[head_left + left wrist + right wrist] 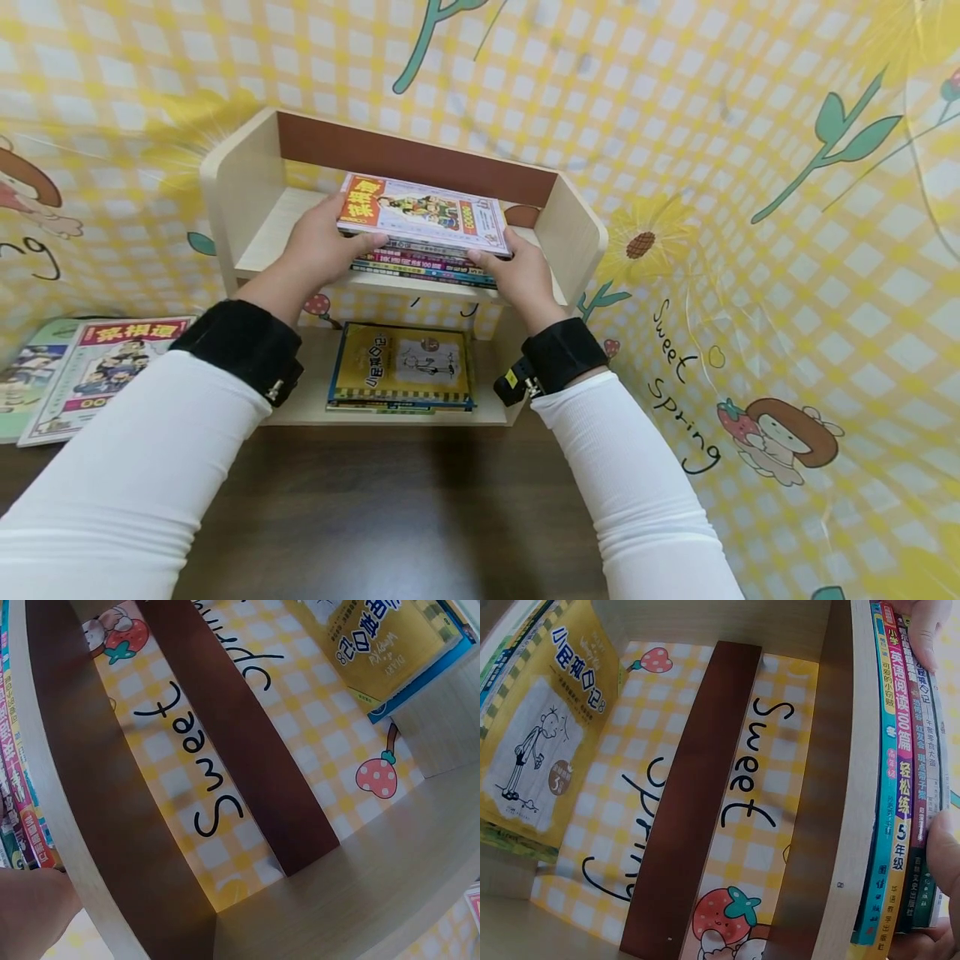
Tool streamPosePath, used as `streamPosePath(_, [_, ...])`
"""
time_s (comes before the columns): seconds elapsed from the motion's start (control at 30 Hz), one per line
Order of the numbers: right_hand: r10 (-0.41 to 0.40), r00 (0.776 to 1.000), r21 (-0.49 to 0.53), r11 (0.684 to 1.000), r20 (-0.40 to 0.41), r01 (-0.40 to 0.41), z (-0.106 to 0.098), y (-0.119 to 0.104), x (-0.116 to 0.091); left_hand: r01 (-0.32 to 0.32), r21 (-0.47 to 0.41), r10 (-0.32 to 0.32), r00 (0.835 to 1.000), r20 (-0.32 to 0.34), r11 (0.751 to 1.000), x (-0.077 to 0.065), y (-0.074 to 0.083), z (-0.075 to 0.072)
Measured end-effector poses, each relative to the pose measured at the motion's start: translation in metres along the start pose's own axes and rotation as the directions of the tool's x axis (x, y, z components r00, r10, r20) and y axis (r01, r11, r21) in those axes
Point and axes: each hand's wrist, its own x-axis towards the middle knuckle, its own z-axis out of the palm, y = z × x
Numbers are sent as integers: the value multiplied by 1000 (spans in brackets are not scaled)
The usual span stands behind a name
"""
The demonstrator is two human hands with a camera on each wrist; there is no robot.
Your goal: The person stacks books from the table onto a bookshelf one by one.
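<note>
On the upper board of a small wooden shelf [582, 229] lies a stack of books [431, 268], spines facing me. The topmost is a white and red comic book [427, 213] with cartoon children on its cover. My left hand [318, 246] grips the stack's upper part at the left end, thumb along the spines. At the right end my right hand [525, 275] holds it too, with its thumb in front. The right wrist view shows lower books, a teal spine [886, 795] and a pink spine [904, 750], resting on the board. Both hands' far fingers are mostly hidden.
Below, yellow books [401, 364] lie stacked on the lower board. A red back rail [412, 158] and side panels bound the upper level. More magazines [112, 367] lie left of the shelf. A brown table [390, 508] stretches in front, and patterned cloth [750, 292] hangs behind and right.
</note>
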Motion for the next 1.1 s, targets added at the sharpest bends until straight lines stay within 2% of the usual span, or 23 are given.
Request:
streamPosePath(0.23, [-13,1000,0,1000,6,13,3,-2,2,13,-17,-13,1000,1,1000,-1,-2,-3])
streamPosePath(0.5, [-12,999,52,999,49,9,9,-2,1,5,-114,-9,999,-34,993,-6,-15,-8])
streamPosePath(0.63, [-24,999,33,999,32,23,-2,5,-18,-57,-88,51,996,-75,994,-29,-25,-7])
streamPosePath(0.73, [-115,993,28,993,4,115,-13,18,-44,-172,-50,166,981,-100,984,-59,-35,-5])
streamPosePath(0.83, [-223,975,-10,975,-11,223,-16,35,-74,-257,-9,254,959,-124,966,-95,-55,-3])
streamPosePath(0.9, [-277,961,-54,960,-8,276,-13,51,-95,-264,-8,260,954,-149,964,-116,-74,-2])
streamPosePath(0.97, [-295,955,-75,953,11,295,-7,67,-116,-223,-29,215,962,-168,974,-130,-98,-2])
streamPosePath(1.0, [-297,954,-84,951,25,298,-3,74,-125,-182,-42,171,968,-182,982,-134,-112,-3])
streamPosePath(1.1, [-296,953,-91,949,57,301,13,95,-149,-50,-71,33,975,-221,996,-139,-154,-7])
